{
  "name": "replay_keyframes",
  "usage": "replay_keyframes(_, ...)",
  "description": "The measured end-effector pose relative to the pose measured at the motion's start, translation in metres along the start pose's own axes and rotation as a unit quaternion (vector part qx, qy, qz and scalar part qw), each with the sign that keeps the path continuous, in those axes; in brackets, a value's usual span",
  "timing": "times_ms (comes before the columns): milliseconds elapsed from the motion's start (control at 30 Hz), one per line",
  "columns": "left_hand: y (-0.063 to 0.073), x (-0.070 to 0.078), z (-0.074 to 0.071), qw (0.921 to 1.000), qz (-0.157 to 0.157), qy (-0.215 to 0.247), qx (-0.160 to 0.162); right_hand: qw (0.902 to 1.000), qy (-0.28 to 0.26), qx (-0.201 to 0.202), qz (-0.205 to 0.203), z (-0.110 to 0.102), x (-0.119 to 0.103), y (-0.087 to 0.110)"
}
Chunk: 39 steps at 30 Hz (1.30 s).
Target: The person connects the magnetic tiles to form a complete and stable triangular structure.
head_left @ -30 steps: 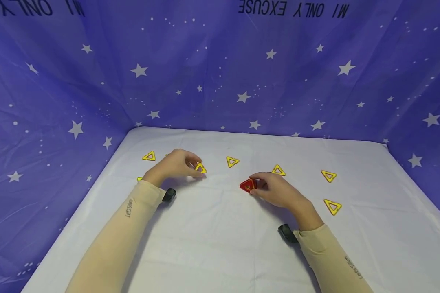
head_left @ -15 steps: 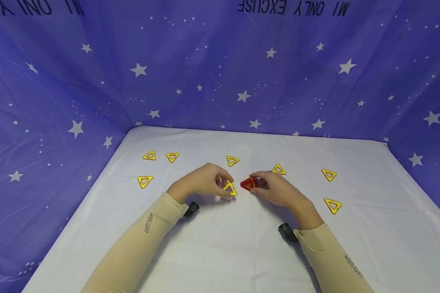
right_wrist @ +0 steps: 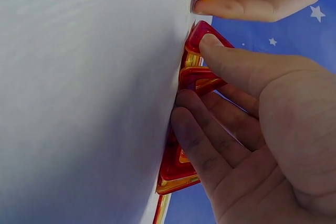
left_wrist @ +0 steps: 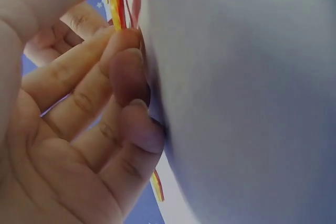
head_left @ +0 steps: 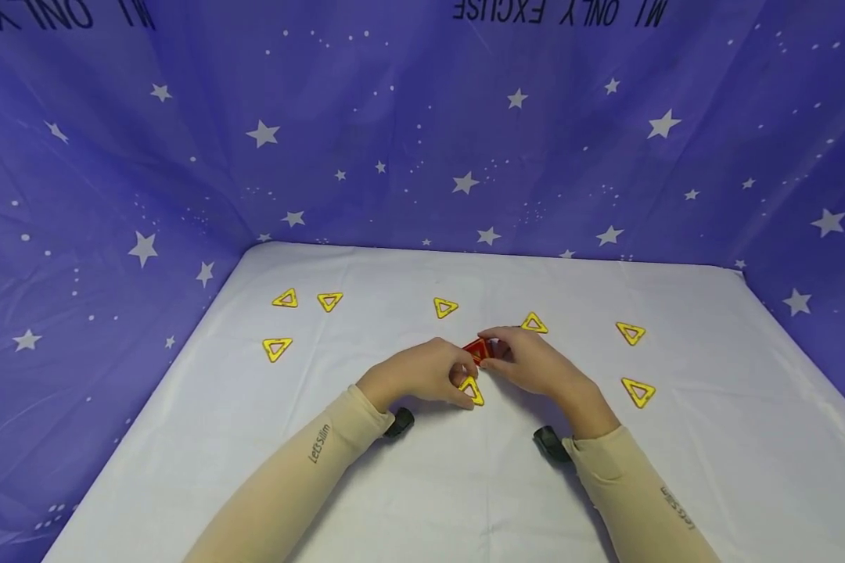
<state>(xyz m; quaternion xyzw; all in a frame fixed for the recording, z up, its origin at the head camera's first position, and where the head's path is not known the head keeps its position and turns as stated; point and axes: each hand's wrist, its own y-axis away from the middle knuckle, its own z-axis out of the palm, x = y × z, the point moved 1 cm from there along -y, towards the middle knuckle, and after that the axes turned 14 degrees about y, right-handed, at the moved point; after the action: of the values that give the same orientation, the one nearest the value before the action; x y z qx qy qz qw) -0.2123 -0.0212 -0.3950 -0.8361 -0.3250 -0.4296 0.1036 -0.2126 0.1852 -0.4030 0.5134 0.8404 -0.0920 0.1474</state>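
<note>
Just left of the right hand, my left hand [head_left: 429, 371] pinches a yellow triangular magnetic tile [head_left: 478, 393] with a hollow middle. The tile's thin yellow-and-red edge [left_wrist: 121, 3] shows between thumb and fingers in the left wrist view. My right hand [head_left: 535, 361] grips a small red magnetic-tile structure [head_left: 476, 351] made of joined triangles. In the right wrist view, the thumb lies over one red triangle [right_wrist: 195, 36] and the fingers curl around the lower side. The left fingertips overlap the red structure in the head view, and the yellow tile sits on its near side.
Loose yellow triangle tiles lie flat on the white cloth [head_left: 422, 485]: a left one [head_left: 277, 341] with others behind it, a middle one [head_left: 445, 302], one behind the right hand [head_left: 541, 323], and a far-right pair [head_left: 637, 382]. A purple star curtain [head_left: 394, 141] surrounds the table's back and sides.
My left hand has travelled right and nearer the body with the yellow tile, coming up beside the red structure. The right hand has stayed almost still, holding the structure.
</note>
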Motion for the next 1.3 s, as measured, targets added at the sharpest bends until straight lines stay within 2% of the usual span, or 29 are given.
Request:
replay_keyframes(167, -0.001, 0.000, 0.004, 0.9998, -0.008, -0.016, -0.003, 0.9999, 0.004, 0.003, -0.012, -0.001, -0.002, 0.000)
replay_keyframes(333, -0.001, -0.001, 0.003, 0.9998, -0.001, -0.017, -0.008, 0.9995, 0.019, 0.017, -0.018, -0.002, -0.002, 0.001)
replay_keyframes(533, 0.002, -0.006, -0.004, 0.9993, -0.010, 0.027, -0.023, 0.9995, 0.010, 0.023, -0.018, -0.009, -0.002, 0.003)
replay_keyframes(733, 0.005, -0.011, -0.009, 0.9976, -0.016, 0.059, -0.030, 0.9982, -0.027, 0.053, -0.002, -0.029, 0.005, 0.009)
replay_keyframes(833, 0.005, -0.013, -0.010, 0.9974, -0.018, 0.062, -0.031, 0.9960, -0.042, 0.073, 0.032, -0.041, 0.017, 0.015)
replay_keyframes(1000, 0.005, -0.015, -0.009, 0.9973, -0.025, 0.061, -0.030, 0.9888, -0.047, 0.079, 0.117, -0.054, 0.046, 0.029)
replay_keyframes(1133, 0.005, -0.016, -0.008, 0.9971, -0.029, 0.064, -0.030, 0.9822, -0.042, 0.067, 0.170, -0.052, 0.065, 0.035)
replay_keyframes(1300, 0.006, -0.016, -0.008, 0.9971, -0.031, 0.064, -0.027, 0.9730, -0.050, 0.039, 0.222, -0.040, 0.078, 0.032)
